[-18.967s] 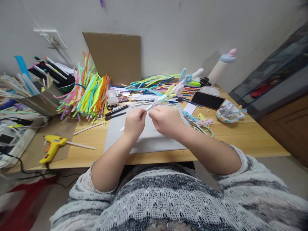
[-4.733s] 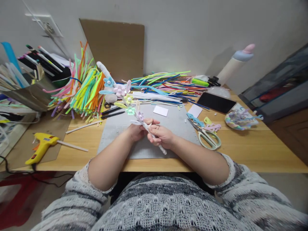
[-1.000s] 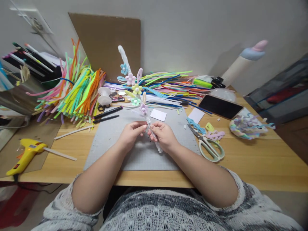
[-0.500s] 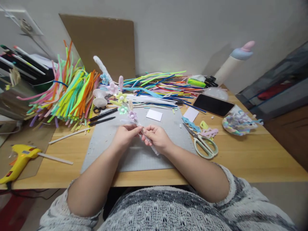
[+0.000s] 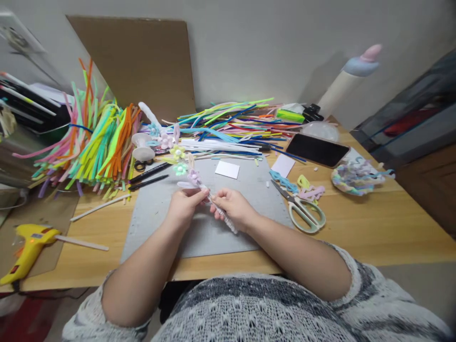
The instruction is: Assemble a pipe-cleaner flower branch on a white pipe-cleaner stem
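Note:
A long white fuzzy stem (image 5: 228, 222) with pastel flowers runs diagonally over the grey mat (image 5: 142, 223). Purple (image 5: 194, 176), mint (image 5: 180, 168) and yellow (image 5: 177, 152) flowers sit along its upper part, and its white tip (image 5: 148, 114) curls up at the back. My left hand (image 5: 185, 204) pinches the stem just below the lowest purple flower. Close beside it, my right hand (image 5: 233, 206) has its fingers closed round the lower stem, whose wrapped end sticks out below the palm.
Bundled pipe cleaners (image 5: 103, 142) and a yellow glue gun (image 5: 32, 242) are at left. Loose pipe cleaners (image 5: 228, 123) lie at the back. White-handled scissors (image 5: 306, 213), a phone (image 5: 318, 149) and a pastel woven piece (image 5: 358, 178) lie at right. A white card (image 5: 227, 169) rests on the mat.
The view has shifted slightly. The flowered stem's upper end sits lower, and its lower end shows a little more below my right hand. Both hands keep their hold.

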The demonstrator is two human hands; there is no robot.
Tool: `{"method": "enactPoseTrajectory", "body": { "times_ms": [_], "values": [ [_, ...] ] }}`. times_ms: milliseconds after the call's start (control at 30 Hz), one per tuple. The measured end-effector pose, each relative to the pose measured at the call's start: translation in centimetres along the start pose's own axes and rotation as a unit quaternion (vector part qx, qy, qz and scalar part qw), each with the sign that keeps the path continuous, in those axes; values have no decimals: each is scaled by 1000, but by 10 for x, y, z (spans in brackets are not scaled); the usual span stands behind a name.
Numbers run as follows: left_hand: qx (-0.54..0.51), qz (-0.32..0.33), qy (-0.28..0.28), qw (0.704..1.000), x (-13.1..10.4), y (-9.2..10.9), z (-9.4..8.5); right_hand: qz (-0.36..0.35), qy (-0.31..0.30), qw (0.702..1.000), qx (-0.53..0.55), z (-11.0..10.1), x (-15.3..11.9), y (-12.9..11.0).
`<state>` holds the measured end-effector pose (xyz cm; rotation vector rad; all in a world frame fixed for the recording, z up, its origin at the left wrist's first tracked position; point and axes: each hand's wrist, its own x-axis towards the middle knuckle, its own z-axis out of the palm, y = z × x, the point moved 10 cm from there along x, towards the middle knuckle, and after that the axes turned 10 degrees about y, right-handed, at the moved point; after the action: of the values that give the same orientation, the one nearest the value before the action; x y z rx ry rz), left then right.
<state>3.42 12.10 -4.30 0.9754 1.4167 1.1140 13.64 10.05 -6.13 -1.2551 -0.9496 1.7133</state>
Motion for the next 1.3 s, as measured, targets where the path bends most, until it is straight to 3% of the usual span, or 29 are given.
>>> {"method": "enactPoseTrajectory", "body": {
  "times_ms": [100,167,200,267,367,400,467,567,633,833,900,1000,1100,1167,1233,1300],
  "values": [
    [28,-4,3,1000,-4,6,0,-13,8,996,-89,-10,-10,-13],
    [48,-8,14,999,-6,10,-3,-93,41,975,-197,-32,-24,-41],
    [54,-9,21,998,-6,12,-5,-129,61,951,-276,-46,-32,-55],
    [55,-13,26,998,-6,13,-8,-177,127,856,-469,-85,-51,-74],
    [32,-28,8,999,-5,8,-6,-150,239,716,-638,-156,-76,-76],
    [19,-36,-1,999,-4,6,-4,-148,255,689,-662,-174,-82,-71],
    [-11,-53,-15,998,-5,1,-1,-159,265,667,-678,-200,-88,-58],
    [-46,-80,-28,995,-6,-3,3,-168,285,682,-652,-223,-92,-45],
    [-52,-97,-35,993,-6,-6,4,-156,286,685,-651,-226,-92,-42],
    [-67,-112,-55,990,-8,-9,8,-65,259,646,-715,-221,-95,-44],
    [-67,-114,-59,989,-9,-9,9,-56,263,673,-689,-225,-99,-49],
    [-70,-112,-70,989,-11,-7,11,-98,247,751,-604,-225,-103,-57],
    [-75,-107,-87,988,-14,-4,14,-181,199,822,-502,-207,-107,-65],
    [-78,-111,-99,986,-17,-3,16,-231,172,850,-441,-191,-107,-69],
    [-83,-116,-109,984,-19,-2,18,-275,155,843,-436,-170,-106,-71],
    [-86,-119,-117,982,-21,-2,20,-311,140,806,-483,-146,-103,-72]
  ]
}}
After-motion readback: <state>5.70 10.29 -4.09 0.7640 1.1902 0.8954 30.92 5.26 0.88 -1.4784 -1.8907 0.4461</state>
